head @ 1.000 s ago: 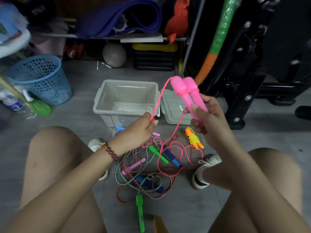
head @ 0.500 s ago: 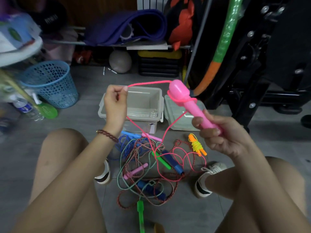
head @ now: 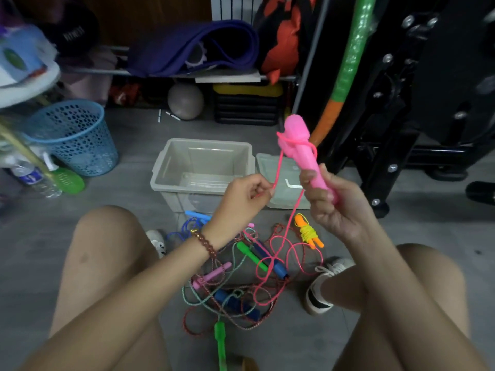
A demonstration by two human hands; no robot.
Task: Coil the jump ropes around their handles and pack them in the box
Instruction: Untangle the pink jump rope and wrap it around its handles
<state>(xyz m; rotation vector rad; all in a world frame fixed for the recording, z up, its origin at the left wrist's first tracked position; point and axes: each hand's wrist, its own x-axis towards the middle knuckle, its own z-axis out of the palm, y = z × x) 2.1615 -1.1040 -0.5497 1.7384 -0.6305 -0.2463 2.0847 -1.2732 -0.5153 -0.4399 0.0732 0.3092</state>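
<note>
Right hand (head: 337, 207): my fingers are curled round the lower end of the pink handles (head: 302, 153), which I hold up, tilted, above the floor and in front of the lid (head: 284, 199). Left hand (head: 241, 199): thumb and fingers pinch the pink cord (head: 278, 167) just below the handles.

Head view, progress:
- The pink cord shows only a turn or two round the neck of the handles. Most of its length hangs down from my hands and lies in loose loops on the floor. I judge this rope to be at the start of its coiling.
- One orange-handled rope (head: 308, 234) lies on the floor between my feet and the lid, its yellow cord wound round it. It appears finished but is not packed.
- A tangle of ropes (head: 235, 290) remains on the floor between my shoes, with green, blue and pale pink handles in it, none coiled.
- The box (head: 160, 170) stands open beyond the tangle, its lid beside it on the right. I see no rope inside it, so all the packing is left to do.

Writing:
- White lettering shows on a dark item (head: 73, 32) at the upper left, too blurred to read.
- A water bottle (head: 26, 175) near the blue basket (head: 72, 135) carries a blue label that I cannot read
</note>
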